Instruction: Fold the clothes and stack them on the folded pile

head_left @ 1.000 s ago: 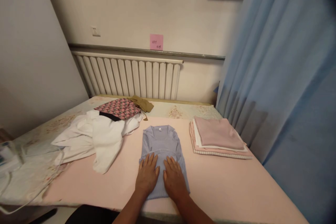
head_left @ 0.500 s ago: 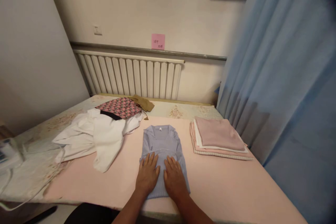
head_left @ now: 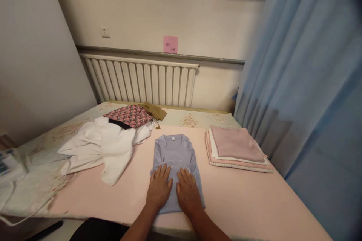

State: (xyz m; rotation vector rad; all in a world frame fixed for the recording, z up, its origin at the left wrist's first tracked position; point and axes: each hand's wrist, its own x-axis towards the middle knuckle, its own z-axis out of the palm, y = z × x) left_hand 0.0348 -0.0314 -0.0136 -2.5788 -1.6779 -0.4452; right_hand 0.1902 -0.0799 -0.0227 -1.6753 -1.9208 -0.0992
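Note:
A blue ribbed shirt lies folded into a narrow rectangle, its neckline pointing away from me and its lower part turned up over the body. My left hand rests flat on the left side of the turned-up part, fingers spread. On the right side of it my right hand lies flat too, fingers forward and the thumb toward the left hand. Neither hand grips the cloth. Under the shirt is a pale pink cloth spread over the table.
A stack of folded clothes lies to the right. Loose white clothing, a pink patterned garment and a brown garment are heaped at the left. A white power strip with a cable sits far left. A blue curtain hangs on the right.

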